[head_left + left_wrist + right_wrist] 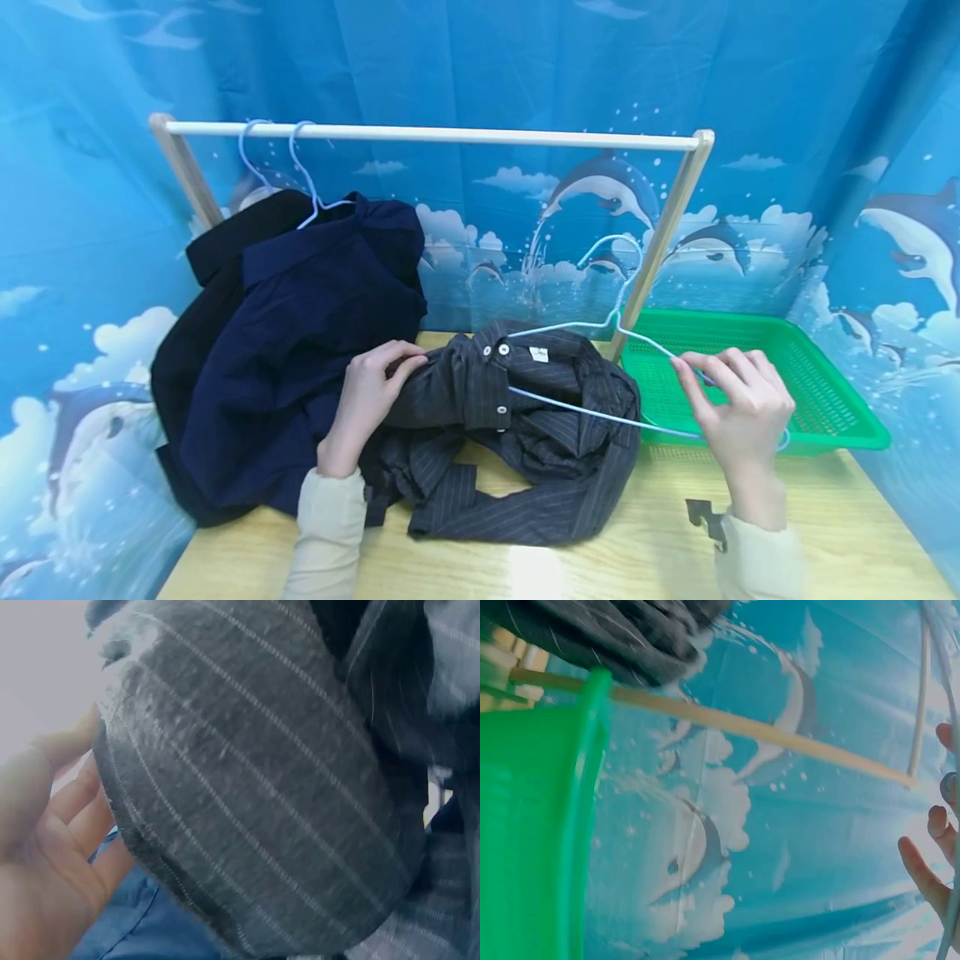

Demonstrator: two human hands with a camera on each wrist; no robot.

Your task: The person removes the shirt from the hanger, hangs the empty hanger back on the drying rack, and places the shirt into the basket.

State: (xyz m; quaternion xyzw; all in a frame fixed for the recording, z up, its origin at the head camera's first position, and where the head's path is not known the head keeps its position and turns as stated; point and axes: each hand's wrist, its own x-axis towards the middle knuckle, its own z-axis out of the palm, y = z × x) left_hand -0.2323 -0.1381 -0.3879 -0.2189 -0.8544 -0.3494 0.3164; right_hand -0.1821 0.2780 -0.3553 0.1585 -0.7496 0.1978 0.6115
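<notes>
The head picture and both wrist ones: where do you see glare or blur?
Head view: fairly crisp, with a white glare patch on the table; left wrist: pale, washed-out upper left corner, and the striped shirt looks soft and grainy; right wrist: the green basket is blurred, and the curtain washes out beside the right hand.

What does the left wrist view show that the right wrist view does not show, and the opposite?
Only the left wrist view shows the left hand, which grips the edge of the striped shirt.
Only the right wrist view shows the right hand, the basket and the dolphins.
Both show part of the striped shirt.
</notes>
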